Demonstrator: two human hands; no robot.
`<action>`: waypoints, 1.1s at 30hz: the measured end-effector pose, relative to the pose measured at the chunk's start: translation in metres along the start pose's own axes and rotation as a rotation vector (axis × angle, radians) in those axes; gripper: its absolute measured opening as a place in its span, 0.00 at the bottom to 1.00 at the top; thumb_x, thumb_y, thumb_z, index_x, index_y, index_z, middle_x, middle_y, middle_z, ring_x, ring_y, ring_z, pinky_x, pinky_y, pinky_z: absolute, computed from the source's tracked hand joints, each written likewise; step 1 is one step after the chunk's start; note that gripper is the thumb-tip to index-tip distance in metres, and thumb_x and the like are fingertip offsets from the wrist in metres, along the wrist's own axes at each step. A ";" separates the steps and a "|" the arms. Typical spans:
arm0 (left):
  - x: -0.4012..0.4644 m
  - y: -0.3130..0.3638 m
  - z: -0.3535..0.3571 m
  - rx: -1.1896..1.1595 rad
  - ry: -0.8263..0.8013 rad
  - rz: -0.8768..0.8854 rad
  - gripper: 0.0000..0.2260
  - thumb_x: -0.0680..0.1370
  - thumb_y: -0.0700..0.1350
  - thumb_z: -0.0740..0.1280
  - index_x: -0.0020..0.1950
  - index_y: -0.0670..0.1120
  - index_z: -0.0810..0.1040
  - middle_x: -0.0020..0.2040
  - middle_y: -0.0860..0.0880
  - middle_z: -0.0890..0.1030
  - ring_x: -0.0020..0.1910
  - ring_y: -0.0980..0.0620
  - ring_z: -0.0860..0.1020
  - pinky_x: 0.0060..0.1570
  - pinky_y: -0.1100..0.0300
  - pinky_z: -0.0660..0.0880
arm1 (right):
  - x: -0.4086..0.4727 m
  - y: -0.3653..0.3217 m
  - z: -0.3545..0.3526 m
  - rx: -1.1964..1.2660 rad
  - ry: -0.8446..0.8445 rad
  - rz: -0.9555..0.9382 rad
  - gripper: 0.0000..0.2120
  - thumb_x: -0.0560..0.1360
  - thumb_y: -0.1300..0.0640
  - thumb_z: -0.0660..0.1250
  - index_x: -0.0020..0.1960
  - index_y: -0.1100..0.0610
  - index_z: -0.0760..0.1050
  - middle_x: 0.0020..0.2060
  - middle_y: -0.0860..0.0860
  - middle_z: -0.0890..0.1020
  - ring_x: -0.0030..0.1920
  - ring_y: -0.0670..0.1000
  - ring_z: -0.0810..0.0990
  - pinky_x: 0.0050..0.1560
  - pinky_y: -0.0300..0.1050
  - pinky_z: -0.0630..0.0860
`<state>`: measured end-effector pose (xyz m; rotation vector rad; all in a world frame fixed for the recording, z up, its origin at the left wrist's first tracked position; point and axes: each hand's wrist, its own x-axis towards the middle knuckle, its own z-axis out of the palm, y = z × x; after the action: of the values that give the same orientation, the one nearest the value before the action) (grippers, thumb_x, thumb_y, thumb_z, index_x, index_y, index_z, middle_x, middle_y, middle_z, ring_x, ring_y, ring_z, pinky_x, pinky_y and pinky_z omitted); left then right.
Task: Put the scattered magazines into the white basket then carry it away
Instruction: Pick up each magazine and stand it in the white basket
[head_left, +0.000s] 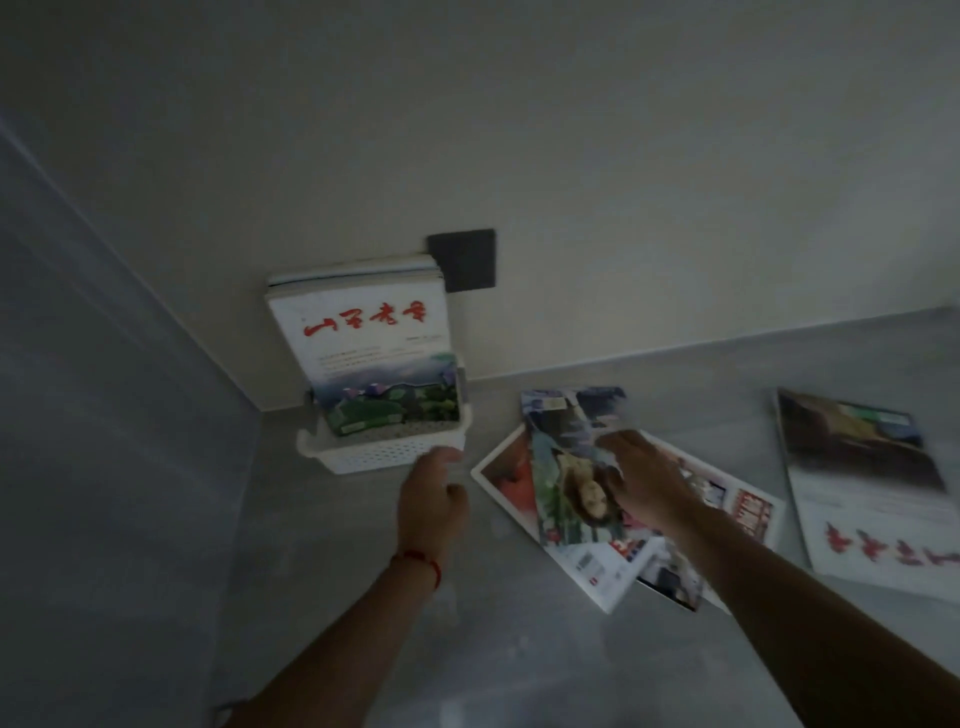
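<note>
Head view: risk first. My right hand (641, 480) lies flat on the top magazine (569, 467) of the loose pile, fingers spread, nothing clenched yet; a careless lift could drag the glossy covers beneath and fan them wider. My left hand (434, 491) hovers just beside the white basket (384, 452), relaxed, holding nothing; a nudge may tip it, as the magazines standing inside (363, 338) rise well above its rim and lean on the wall. One more magazine (872, 493) lies apart, far right. Frame is dim, blurred.

Magazines (363, 338) stand in the basket (384, 452); others (571, 483) lie scattered to its right.
</note>
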<state>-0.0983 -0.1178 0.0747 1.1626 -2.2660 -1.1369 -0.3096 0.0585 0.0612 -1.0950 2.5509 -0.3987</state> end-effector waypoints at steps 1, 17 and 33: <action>-0.010 0.008 0.017 0.034 -0.100 0.039 0.19 0.71 0.29 0.62 0.58 0.42 0.80 0.57 0.43 0.83 0.58 0.44 0.80 0.60 0.50 0.76 | -0.011 0.022 -0.006 -0.088 -0.025 0.020 0.20 0.77 0.57 0.64 0.69 0.54 0.73 0.66 0.56 0.76 0.63 0.60 0.79 0.60 0.54 0.77; -0.089 0.114 0.203 0.212 -0.698 0.155 0.22 0.72 0.38 0.66 0.65 0.49 0.78 0.68 0.49 0.75 0.66 0.49 0.73 0.63 0.62 0.70 | -0.121 0.212 -0.009 -0.155 -0.006 0.574 0.25 0.80 0.44 0.61 0.72 0.55 0.63 0.70 0.60 0.67 0.72 0.62 0.67 0.66 0.57 0.74; -0.121 0.190 0.316 0.513 -0.931 0.679 0.24 0.75 0.40 0.65 0.72 0.48 0.72 0.77 0.44 0.65 0.77 0.44 0.60 0.76 0.51 0.59 | -0.266 0.250 0.018 0.046 0.186 0.665 0.21 0.74 0.44 0.68 0.64 0.51 0.73 0.69 0.50 0.71 0.72 0.54 0.66 0.72 0.64 0.63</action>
<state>-0.3165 0.2012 0.0353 -0.1950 -3.3734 -0.9068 -0.2904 0.4184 0.0014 -0.1546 2.8500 -0.3848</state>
